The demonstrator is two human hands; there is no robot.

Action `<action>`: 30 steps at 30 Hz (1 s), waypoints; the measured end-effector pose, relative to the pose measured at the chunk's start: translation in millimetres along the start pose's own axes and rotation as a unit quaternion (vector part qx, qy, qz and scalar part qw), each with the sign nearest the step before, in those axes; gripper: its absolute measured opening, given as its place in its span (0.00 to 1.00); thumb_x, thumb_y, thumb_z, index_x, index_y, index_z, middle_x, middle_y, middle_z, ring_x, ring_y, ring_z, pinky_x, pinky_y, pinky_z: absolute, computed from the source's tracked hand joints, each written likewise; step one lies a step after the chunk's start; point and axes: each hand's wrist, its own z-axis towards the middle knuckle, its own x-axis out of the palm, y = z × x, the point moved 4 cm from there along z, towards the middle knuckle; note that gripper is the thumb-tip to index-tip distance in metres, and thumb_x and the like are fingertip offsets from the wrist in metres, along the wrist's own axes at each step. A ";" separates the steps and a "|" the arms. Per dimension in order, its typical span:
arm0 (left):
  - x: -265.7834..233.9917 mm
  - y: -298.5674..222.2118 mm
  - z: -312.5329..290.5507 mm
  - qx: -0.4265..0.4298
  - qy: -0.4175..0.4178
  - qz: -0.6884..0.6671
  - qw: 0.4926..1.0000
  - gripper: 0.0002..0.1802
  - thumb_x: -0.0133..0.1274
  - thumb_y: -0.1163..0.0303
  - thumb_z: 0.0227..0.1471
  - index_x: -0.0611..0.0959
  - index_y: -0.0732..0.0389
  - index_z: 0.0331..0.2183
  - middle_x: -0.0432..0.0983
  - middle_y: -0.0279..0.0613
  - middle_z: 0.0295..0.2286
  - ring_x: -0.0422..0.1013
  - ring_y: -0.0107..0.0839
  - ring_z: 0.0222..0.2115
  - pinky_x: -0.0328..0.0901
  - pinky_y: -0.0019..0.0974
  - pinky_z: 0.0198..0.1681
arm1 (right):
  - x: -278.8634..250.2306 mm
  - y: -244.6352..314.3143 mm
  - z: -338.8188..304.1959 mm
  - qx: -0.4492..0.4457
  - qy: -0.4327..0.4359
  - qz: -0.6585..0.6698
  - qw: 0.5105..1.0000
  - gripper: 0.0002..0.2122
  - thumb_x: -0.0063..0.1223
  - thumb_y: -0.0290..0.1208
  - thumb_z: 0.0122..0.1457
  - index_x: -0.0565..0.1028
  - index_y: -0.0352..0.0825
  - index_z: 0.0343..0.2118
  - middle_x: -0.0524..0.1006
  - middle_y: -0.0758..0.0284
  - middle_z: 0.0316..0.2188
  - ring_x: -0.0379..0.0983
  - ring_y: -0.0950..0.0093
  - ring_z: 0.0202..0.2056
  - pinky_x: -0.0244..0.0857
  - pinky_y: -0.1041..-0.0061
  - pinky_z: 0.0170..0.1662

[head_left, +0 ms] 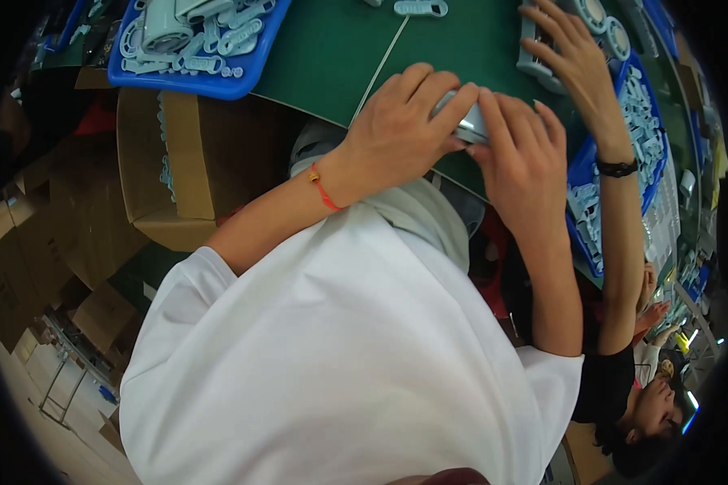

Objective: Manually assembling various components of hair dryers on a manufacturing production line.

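Both my hands meet at the near edge of the green tabletop. Between them is a pale, glossy plastic piece, mostly covered by fingers, so its full shape cannot be made out. My left hand, with a red string bracelet at the wrist, has its fingers curled over the piece from the left. From the right, my right hand grips the same piece with thumb and bent fingers.
A blue tray of pale blue plastic parts sits at upper left, above an open cardboard box. At right, a co-worker's hand reaches over pale housings; another blue tray lies beneath that arm. A loose part lies at the top.
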 end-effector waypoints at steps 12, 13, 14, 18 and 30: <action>-27.5 3.5 -15.7 -0.273 0.083 -0.414 0.865 0.26 0.52 0.57 0.50 0.71 0.68 0.43 0.68 0.48 0.35 0.66 0.38 0.35 0.62 0.35 0.38 | 29.8 36.1 -48.1 0.281 -0.261 0.624 0.681 0.38 0.45 0.55 0.55 0.48 0.32 0.59 0.52 0.59 0.59 0.53 0.64 0.57 0.50 0.65 0.56; -19.1 -10.2 -8.7 -0.322 0.101 -0.568 0.751 0.24 0.49 0.57 0.52 0.72 0.68 0.43 0.68 0.49 0.35 0.67 0.39 0.34 0.62 0.35 0.38 | 21.6 33.9 -38.0 0.283 -0.288 0.668 0.625 0.41 0.43 0.60 0.53 0.47 0.33 0.59 0.49 0.60 0.60 0.54 0.64 0.57 0.52 0.67 0.55; -24.5 -14.6 -13.0 -0.329 0.100 -0.624 0.702 0.25 0.46 0.55 0.55 0.72 0.68 0.43 0.69 0.47 0.33 0.66 0.36 0.34 0.61 0.35 0.38 | 20.2 36.7 -17.2 0.232 -0.226 0.731 0.600 0.40 0.42 0.61 0.53 0.48 0.33 0.59 0.53 0.59 0.58 0.57 0.64 0.55 0.55 0.68 0.53; -28.3 -21.7 11.0 -0.267 0.100 -0.541 0.791 0.22 0.46 0.59 0.54 0.72 0.68 0.43 0.69 0.48 0.31 0.67 0.37 0.30 0.62 0.35 0.35 | 11.6 18.9 6.1 0.234 -0.190 0.701 0.646 0.36 0.41 0.60 0.54 0.57 0.32 0.55 0.73 0.58 0.39 0.69 0.71 0.41 0.62 0.72 0.44; -24.3 -2.9 22.3 -0.260 0.215 -0.440 0.832 0.16 0.50 0.77 0.45 0.74 0.72 0.39 0.77 0.48 0.30 0.76 0.35 0.30 0.69 0.31 0.36 | 30.1 1.5 -11.1 0.278 -0.165 0.676 0.662 0.25 0.35 0.49 0.62 0.64 0.29 0.48 0.71 0.60 0.44 0.69 0.72 0.42 0.62 0.74 0.45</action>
